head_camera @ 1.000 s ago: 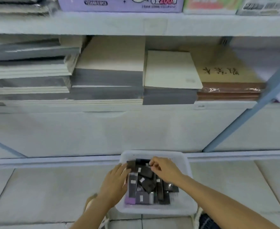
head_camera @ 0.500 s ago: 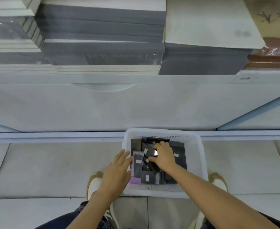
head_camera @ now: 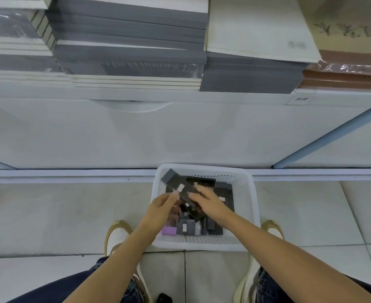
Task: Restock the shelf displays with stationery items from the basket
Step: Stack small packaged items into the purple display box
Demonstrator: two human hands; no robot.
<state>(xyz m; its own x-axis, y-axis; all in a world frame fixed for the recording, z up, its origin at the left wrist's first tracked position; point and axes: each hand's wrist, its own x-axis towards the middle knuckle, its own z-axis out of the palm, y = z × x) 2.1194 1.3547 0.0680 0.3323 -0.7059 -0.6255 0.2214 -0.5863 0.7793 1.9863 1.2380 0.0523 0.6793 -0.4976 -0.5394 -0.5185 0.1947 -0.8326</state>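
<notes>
A white perforated basket stands on the floor between my feet, filled with several dark slim stationery boxes, one with a purple end. One long dark box with a white label is lifted out, tilted up toward the basket's far left corner. My right hand grips its middle from the right. My left hand reaches in from the left and pinches its edge near the label with its fingertips.
Directly ahead is a white shelf unit with a drawer-like front. On the shelf above lie stacks of grey and cream notebooks, a cream pad and brown wrapped books. My shoes flank the basket on the tiled floor.
My right hand has pulled one dark box up out of the pile, and my left hand has moved from the basket's left rim onto that box. The view tilted further down.
</notes>
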